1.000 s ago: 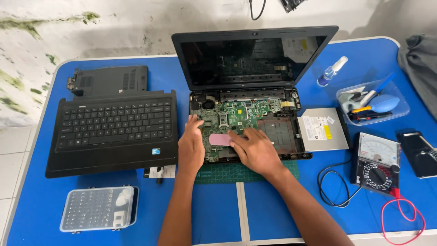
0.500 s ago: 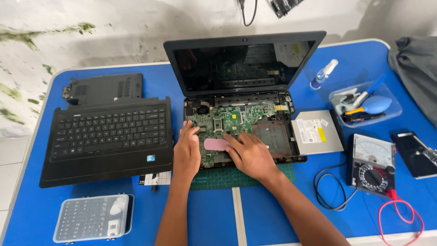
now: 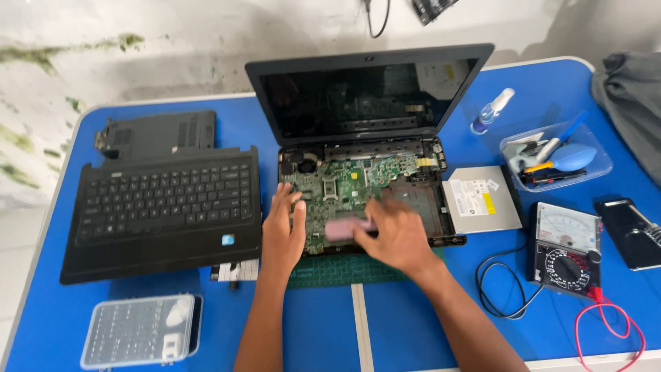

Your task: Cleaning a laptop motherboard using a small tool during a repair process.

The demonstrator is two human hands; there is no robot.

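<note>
Our right hand (image 3: pixel 396 238) grips the pink eraser (image 3: pixel 342 229) over the laptop's board (image 3: pixel 344 186); our left hand (image 3: pixel 284 231) rests flat, open, just left of it.

Pink, seemingly eraser-like block (image 3: pixel 342 228) lies flat on the opened laptop's green motherboard (image 3: pixel 344 186).

right hand (image 3: pixel 396 238) motion-blurred, grey cloth (image 3: pixel 633 96) cut off

Bright, even daylight; soft shadows; the moving hands slightly blurred.
</note>
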